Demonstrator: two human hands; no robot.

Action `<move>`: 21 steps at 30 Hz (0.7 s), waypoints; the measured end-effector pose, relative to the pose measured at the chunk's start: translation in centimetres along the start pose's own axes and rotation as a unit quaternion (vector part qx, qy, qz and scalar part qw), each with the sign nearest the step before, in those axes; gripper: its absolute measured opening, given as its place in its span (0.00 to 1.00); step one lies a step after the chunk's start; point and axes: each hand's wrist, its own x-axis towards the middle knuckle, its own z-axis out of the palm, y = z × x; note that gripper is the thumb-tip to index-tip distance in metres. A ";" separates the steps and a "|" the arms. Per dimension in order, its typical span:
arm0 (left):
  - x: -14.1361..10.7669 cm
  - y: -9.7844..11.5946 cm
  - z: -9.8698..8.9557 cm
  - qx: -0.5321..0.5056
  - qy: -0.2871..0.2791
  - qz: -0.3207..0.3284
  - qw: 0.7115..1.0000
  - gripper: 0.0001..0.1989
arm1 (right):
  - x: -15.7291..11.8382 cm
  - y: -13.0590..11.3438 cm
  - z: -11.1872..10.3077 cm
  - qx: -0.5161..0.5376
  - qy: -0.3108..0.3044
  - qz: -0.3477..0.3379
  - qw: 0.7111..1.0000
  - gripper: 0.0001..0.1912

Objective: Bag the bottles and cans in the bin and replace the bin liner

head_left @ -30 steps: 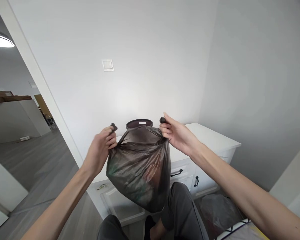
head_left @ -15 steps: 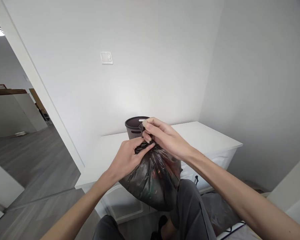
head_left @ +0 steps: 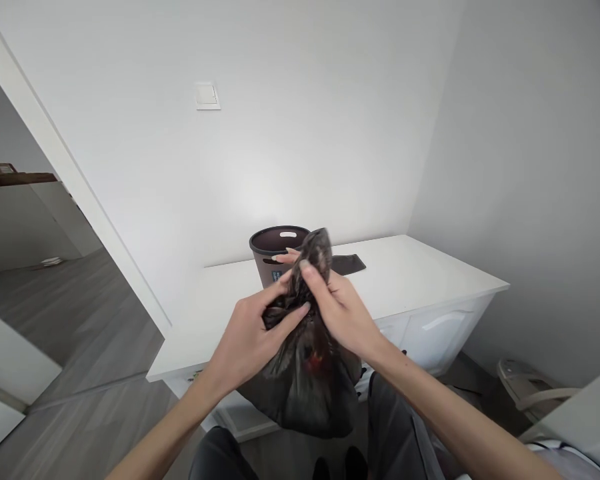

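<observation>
A full black plastic garbage bag (head_left: 305,393) hangs in front of me, its thin film showing something reddish inside. My left hand (head_left: 255,327) is closed around the gathered neck, thumb and fingers pinching it. Higher up, my right hand (head_left: 337,307) grips the twisted top of the bag, which sticks up past the thumb. Just behind my hands a dark brown trash can (head_left: 267,267) with cut-out handles stands upright on the white cabinet (head_left: 420,267). To its right lies a flat dark piece (head_left: 350,264), partly hidden by my right hand.
A light switch (head_left: 207,97) is on the wall above the cabinet. The door frame (head_left: 80,173) and grey floor (head_left: 105,313) are on the left. A pale appliance-like object (head_left: 530,387) stands low at the right. My knees are below the bag.
My right hand has shifted its grip, and the bag's top now stands up above the thumb. The view has moved, so the flat dark piece beside the can now shows.
</observation>
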 end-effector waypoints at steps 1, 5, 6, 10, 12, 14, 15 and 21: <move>-0.1 -0.6 -0.5 -0.043 0.021 -0.037 0.998 0.14 | 0.3 -0.1 0.0 0.040 0.015 0.014 0.999 0.22; -0.4 -2.3 -3.5 -0.269 0.135 -0.158 0.940 0.21 | 1.2 -0.1 -1.6 0.228 0.040 0.085 0.969 0.20; -0.4 -2.4 -4.2 -0.322 0.152 -0.163 0.920 0.14 | 1.3 0.1 -2.2 0.258 0.036 0.099 0.960 0.19; -0.2 -2.3 -5.3 -0.439 0.162 -0.167 0.868 0.08 | 1.5 1.0 -3.4 0.273 0.007 0.133 0.953 0.17; -0.2 -2.2 -5.0 -0.427 0.162 -0.161 0.875 0.05 | 1.2 1.3 -2.8 0.223 -0.051 0.156 0.961 0.17; -0.5 -2.1 -4.5 -0.371 0.150 -0.138 0.906 0.09 | 0.8 1.5 -1.6 0.160 -0.143 0.179 0.960 0.19; -0.6 -2.0 -4.2 -0.329 0.140 -0.123 0.926 0.12 | 0.6 1.6 -0.9 0.132 -0.193 0.187 0.954 0.20; -1.5 -0.5 -3.6 -0.121 0.055 -0.092 0.987 0.16 | 0.3 2.6 2.5 -0.003 -0.312 0.182 0.932 0.25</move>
